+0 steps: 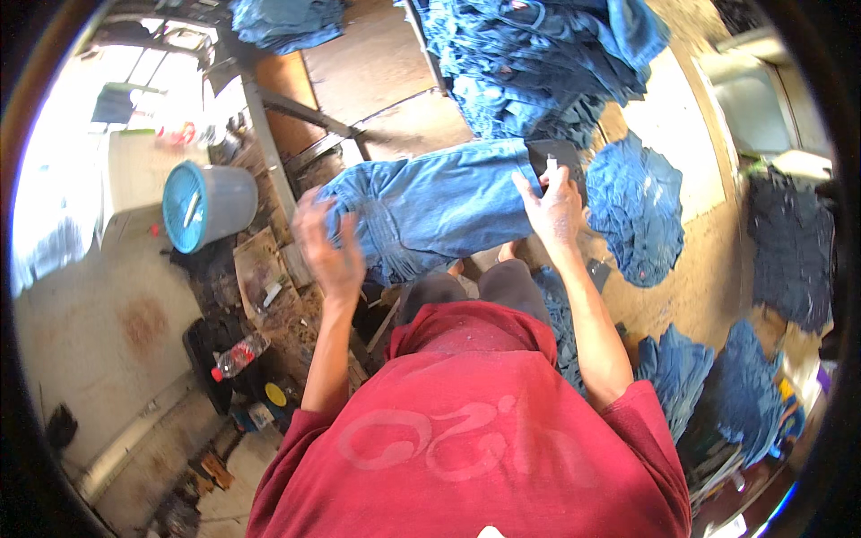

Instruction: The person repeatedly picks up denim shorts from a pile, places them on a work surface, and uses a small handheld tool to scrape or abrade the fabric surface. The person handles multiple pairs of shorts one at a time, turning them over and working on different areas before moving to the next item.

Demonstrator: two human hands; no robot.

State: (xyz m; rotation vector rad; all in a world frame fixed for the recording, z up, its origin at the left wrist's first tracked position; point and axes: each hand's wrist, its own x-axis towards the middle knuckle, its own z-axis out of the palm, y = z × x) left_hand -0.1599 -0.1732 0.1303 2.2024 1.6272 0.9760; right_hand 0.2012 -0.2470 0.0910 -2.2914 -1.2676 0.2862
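A blue denim garment piece (457, 193) lies stretched in front of me, bunched at its left end. Out of its right end sticks a dark flat board (574, 170). My left hand (330, 251) is over the bunched end, blurred by motion, its fingers looking spread apart; whether it touches the cloth I cannot tell. At the right end, my right hand (556, 213) is closed with a small white stick (552, 163) at its fingertips, its thumb by the cloth's edge.
A large denim pile (538, 72) rises at the far side, beside a metal frame (278, 134). More denim (637, 211) lies to the right. At left are a translucent bucket (220, 206) with a blue lid and a plastic bottle (240, 356) with a red cap. Dark cloth (791, 251) lies far right.
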